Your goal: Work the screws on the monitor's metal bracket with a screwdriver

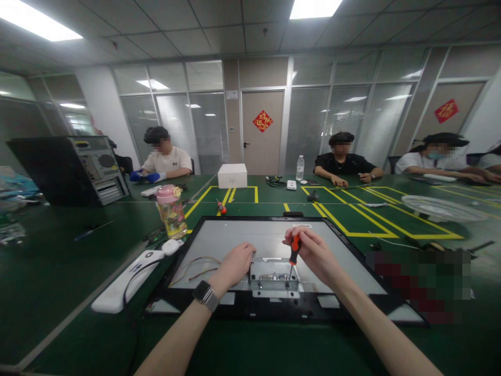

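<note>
A monitor panel (235, 237) lies face down on the green table in front of me. A small metal bracket (274, 277) sits on its back near the front edge. My right hand (313, 253) is closed round a red and black screwdriver (294, 250), held upright with its tip down on the bracket. My left hand (237, 263), with a watch on the wrist, is curled with its fingers pressed against the bracket's left side. Thin loose wires (195, 269) lie on the panel left of that hand.
A pink-lidded bottle (171, 211), a white mouse (170, 246) and a white keyboard-like part (125, 282) lie to the left. An open computer case (90, 169) stands far left. A white box (232, 175), a fan grille (442, 209) and three seated people are across the table.
</note>
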Demonstrator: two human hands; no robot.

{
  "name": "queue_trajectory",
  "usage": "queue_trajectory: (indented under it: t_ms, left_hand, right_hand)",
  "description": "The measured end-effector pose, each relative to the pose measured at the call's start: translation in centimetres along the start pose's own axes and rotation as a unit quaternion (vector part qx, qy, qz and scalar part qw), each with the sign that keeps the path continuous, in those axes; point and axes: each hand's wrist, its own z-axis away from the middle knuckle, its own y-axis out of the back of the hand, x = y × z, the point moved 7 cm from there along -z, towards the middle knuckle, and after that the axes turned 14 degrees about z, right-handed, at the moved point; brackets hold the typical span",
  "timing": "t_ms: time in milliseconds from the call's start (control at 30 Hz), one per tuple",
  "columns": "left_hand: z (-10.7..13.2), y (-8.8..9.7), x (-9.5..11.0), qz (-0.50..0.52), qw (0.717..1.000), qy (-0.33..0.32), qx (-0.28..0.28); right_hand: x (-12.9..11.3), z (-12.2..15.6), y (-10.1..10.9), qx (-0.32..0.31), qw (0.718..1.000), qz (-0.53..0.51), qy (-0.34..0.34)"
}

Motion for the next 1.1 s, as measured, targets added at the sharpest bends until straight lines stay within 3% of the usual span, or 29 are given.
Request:
queue_trajectory:
  t_ms: [333,567,933,1100]
  left_hand:
    - [0.03,0.02,0.04,-0.002,1.0,0.001,0.0]
    - [0.0,-0.14,-0.22,-0.005,1.0,-0.002,0.0]
    - [0.04,0.02,0.06,-0.003,1.0,0.0,-0.002]
    - [0.02,0.03,0.01,-0.003,1.0,0.001,0.001]
  right_hand:
    - [0.27,0.01,-0.15,-0.012,0.999,-0.017,-0.026]
    - [-0.33,0.14,0.13,0.008,1.0,0.025,-0.002]
    - [-0.04,0.07,0.16,0.005,1.0,-0.002,-0.008]
    - [0.06,0.05,0.07,-0.02,1.0,0.001,-0.024]
